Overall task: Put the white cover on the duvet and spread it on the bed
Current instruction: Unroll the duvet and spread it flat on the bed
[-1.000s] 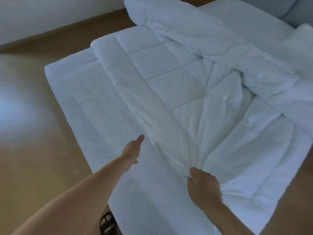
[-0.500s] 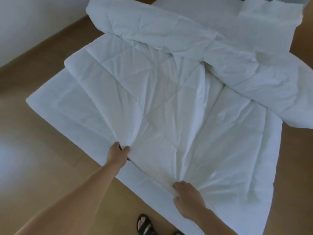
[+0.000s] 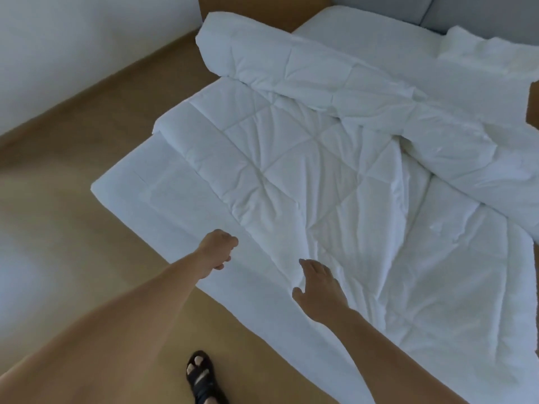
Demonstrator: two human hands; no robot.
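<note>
In the head view, both hands have just let go of the duvet (image 3: 335,176). Half a second ago each one pinched its near edge; now the left hand (image 3: 220,247), in the lower middle of the frame, is loosely curled and holds nothing, and the right hand (image 3: 319,284) is spread wide with the fingers flat, hovering over or lightly touching the fabric (I cannot tell which). I judge that the pulling step is over and that smoothing, or reaching for the cover, comes next.

The duvet fills the centre and the right of the frame. It is white, quilted in large squares, soft and puffy, with many creases that run toward the near edge. Its far part is rolled into a thick bundle (image 3: 320,77) at the upper middle. Under it lies the bed (image 3: 163,188), a flat white mattress with a finer, smoother surface and a straight edge at the left. A separate white cover I cannot make out with certainty. The floor (image 3: 67,170) is tan and smooth.
</note>
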